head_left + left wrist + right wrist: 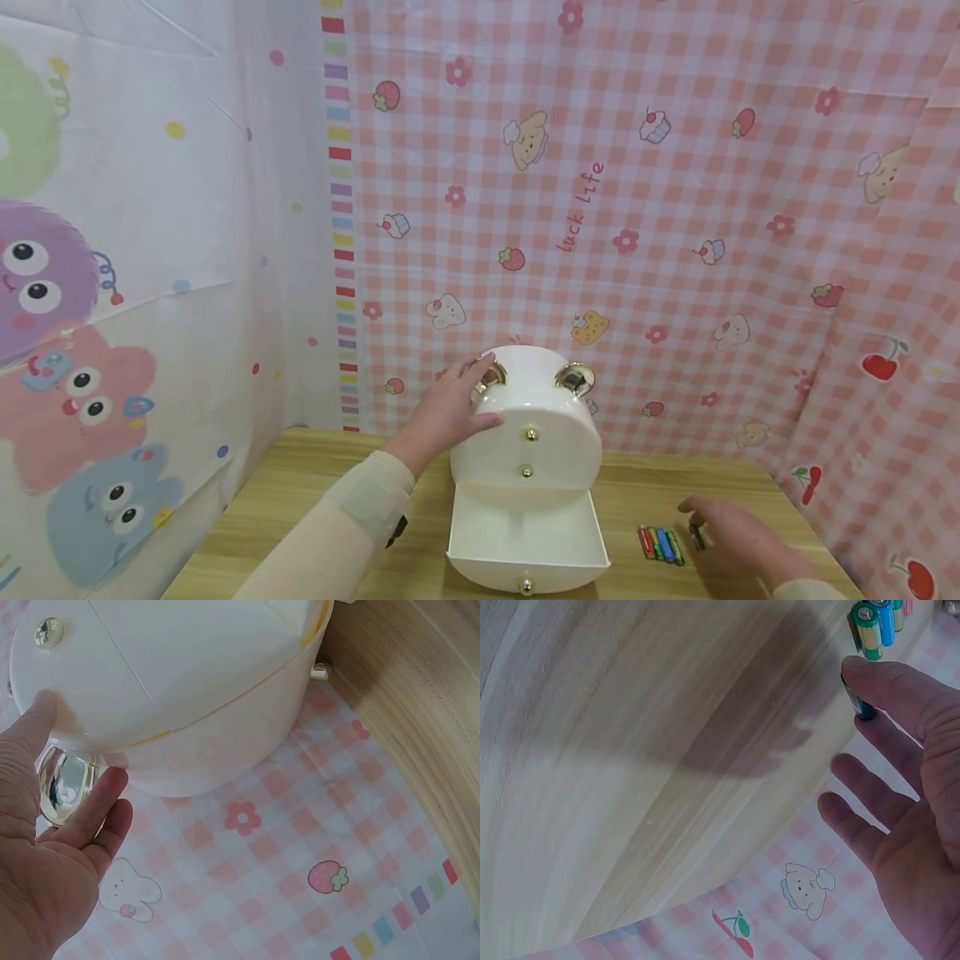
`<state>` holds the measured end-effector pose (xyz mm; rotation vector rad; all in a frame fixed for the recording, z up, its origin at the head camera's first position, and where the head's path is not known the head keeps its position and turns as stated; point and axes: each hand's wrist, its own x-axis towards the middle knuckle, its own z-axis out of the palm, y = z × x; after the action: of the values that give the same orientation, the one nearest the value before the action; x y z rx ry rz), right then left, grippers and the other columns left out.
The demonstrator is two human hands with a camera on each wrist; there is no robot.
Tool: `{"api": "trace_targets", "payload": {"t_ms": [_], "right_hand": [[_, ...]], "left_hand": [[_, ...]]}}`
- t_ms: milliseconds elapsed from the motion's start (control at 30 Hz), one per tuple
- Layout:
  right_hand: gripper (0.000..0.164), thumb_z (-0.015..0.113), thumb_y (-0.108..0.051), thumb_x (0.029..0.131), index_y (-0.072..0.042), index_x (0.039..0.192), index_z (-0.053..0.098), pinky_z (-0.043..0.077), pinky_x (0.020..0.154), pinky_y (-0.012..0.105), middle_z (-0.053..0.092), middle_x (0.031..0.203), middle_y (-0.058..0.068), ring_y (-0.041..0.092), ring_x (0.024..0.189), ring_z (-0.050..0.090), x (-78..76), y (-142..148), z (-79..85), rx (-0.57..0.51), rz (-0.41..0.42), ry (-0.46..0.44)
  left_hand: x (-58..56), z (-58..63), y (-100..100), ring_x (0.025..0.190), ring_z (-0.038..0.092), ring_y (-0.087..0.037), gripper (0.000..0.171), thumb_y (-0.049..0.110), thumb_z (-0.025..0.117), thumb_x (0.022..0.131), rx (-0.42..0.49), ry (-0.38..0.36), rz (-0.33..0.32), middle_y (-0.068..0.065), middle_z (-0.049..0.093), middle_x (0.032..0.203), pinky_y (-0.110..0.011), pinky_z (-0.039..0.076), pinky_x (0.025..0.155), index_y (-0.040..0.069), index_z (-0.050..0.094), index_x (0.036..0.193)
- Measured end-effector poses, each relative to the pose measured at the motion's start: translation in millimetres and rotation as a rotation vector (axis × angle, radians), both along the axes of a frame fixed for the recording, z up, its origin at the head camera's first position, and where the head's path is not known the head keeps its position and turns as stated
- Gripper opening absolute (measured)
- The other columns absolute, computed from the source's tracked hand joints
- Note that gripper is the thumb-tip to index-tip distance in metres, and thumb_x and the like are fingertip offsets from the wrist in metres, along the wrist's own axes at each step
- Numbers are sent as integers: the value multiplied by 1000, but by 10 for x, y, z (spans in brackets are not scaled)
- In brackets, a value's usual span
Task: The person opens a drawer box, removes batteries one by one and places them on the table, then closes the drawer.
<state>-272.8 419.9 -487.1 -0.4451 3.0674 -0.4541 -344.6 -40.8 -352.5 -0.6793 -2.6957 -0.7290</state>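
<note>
A white rounded drawer box (525, 458) with gold knobs and gold ring-like ears stands on the table, its lowest drawer (528, 525) pulled out and bare inside. My left hand (450, 408) holds the box's upper left edge, the thumb on its front and the fingers round the gold ear (67, 784). To the right, my right hand (735, 533) pinches a dark green battery (857, 701) between thumb and index finger, just above the tabletop. Beside it several batteries (662, 545) in red, green and blue lie in a row.
The wooden table (315, 475) ends at a pink checked cloth (675, 292) behind and a white printed cloth (187, 350) at the left. The open drawer juts towards the front edge. A small black object (397, 531) shows beside the left sleeve.
</note>
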Motion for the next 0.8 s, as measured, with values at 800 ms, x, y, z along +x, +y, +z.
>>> {"api": "trace_targets", "payload": {"t_ms": [800], "right_hand": [[69,80,9,67,-2,133,64,57,73,39,77,107,9,21,89,68,-49,-110,-56,-91,-3,-141]], "left_hand": [[14,2,-13,148,51,-42,97,43,86,90,1,-13,5,-15,36,173,-60,46,120,24,34,169]]}}
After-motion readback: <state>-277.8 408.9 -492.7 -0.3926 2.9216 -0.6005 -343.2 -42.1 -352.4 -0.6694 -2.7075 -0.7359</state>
